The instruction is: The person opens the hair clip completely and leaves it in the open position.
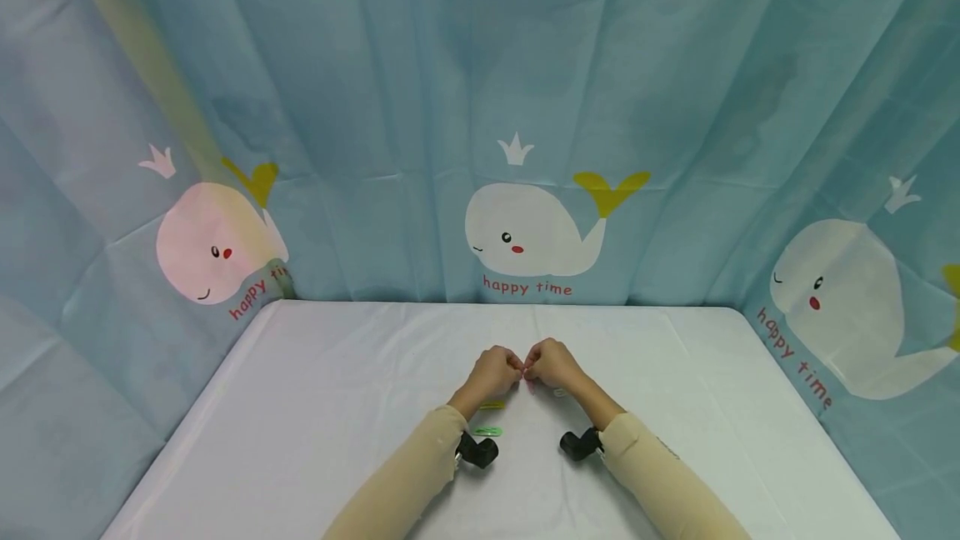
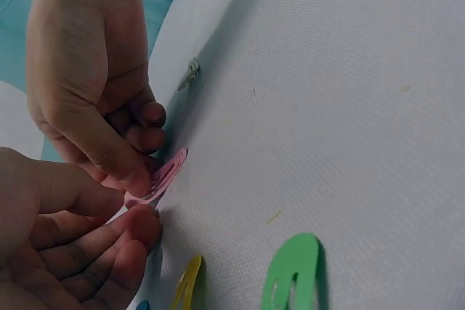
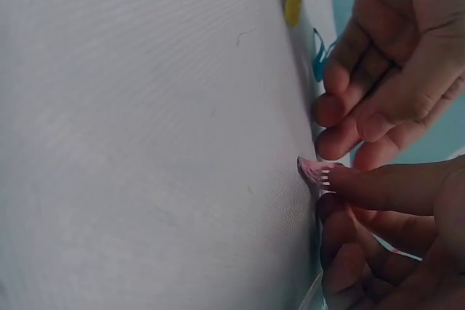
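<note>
Hands meeting over the middle of the table, fingertips together. Left hand and right hand both pinching one pink snap hair clip, thumbs and curled forefingers closed on it, clip held just above the white cloth near the table's centre. In the right wrist view, only the clip's pink tip showing past the fingers. Lying flat on the cloth nearer the front edge, beside the left wrist: green snap clip and yellow snap clip, close together, apart from the hands. Small grey clip farther off on the cloth, beyond the right hand in the left wrist view. Behind the back edge, blue curtain printed with white whales, red lettering "happy time" legible under the centre whale.
</note>
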Motion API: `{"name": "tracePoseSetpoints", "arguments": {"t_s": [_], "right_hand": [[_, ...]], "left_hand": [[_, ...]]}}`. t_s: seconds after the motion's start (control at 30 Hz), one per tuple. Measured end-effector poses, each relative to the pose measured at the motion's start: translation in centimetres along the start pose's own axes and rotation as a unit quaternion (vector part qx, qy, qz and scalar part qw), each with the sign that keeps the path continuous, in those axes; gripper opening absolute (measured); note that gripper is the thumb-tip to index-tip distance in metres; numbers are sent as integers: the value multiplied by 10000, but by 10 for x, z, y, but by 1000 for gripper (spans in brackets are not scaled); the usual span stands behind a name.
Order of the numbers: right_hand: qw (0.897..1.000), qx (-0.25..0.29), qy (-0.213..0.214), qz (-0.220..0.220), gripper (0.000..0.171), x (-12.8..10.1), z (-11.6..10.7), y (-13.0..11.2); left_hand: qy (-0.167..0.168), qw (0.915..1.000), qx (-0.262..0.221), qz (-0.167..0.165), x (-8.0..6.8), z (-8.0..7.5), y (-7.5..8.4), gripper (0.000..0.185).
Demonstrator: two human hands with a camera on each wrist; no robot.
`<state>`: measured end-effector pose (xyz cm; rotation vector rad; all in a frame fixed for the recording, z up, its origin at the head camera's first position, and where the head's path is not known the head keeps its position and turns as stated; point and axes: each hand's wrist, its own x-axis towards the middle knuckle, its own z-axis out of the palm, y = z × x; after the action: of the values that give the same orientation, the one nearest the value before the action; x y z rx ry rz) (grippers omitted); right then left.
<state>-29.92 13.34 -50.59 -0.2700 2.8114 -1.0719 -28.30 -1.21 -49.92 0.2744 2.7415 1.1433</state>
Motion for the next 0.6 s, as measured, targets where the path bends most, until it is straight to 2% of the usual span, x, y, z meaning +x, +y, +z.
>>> {"name": "tracePoseSetpoints", "arguments": {"t_s": [0.13,0.27,0.47,0.6], "right_hand": [[9973,686,-8,242,9,0,-1,4],[9897,1317,140,545,6,-1,-3,5],[9795,1849,323,736,4,-1,-7,4],[9726,2143,402,804,4,-2,-9,5]], "left_hand": [[-64,9999,-63,-52,0,1,0,4],[-44,9997,-116,-209,1,0,2,10],[-141,9982,-394,-430,2,-4,6,11],[-112,9987,-355,-353,1,-6,7,8]]}}
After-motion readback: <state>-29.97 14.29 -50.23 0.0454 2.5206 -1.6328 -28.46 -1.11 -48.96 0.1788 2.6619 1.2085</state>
